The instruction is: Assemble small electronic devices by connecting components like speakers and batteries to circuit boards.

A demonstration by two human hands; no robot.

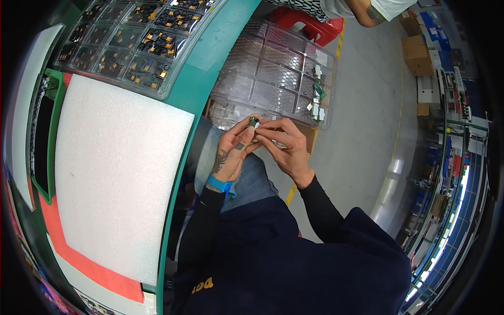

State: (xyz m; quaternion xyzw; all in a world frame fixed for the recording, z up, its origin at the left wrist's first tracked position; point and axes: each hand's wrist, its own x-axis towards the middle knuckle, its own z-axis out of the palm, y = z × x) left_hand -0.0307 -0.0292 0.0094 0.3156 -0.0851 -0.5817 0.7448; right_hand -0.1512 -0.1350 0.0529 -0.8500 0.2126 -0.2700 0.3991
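Between my fingertips is a small green circuit board (253,121) with a white part on it. My left hand (233,149), with a blue wristband, pinches the board from the left. The thumb and fingers of my right hand (287,146) close on its right side, at the white part. Just beyond my hands lies a clear plastic compartment tray (249,65). A few similar green and white boards (318,94) rest in its right-hand compartments. My fingers hide much of the held piece.
Left of me, a white foam sheet (121,173) covers part of the green table (202,58). Another clear tray (169,79) holds many small black and orange parts. A green bin (51,131) stands far left. Beyond are a red stool (310,25) and another person's arm (362,11).
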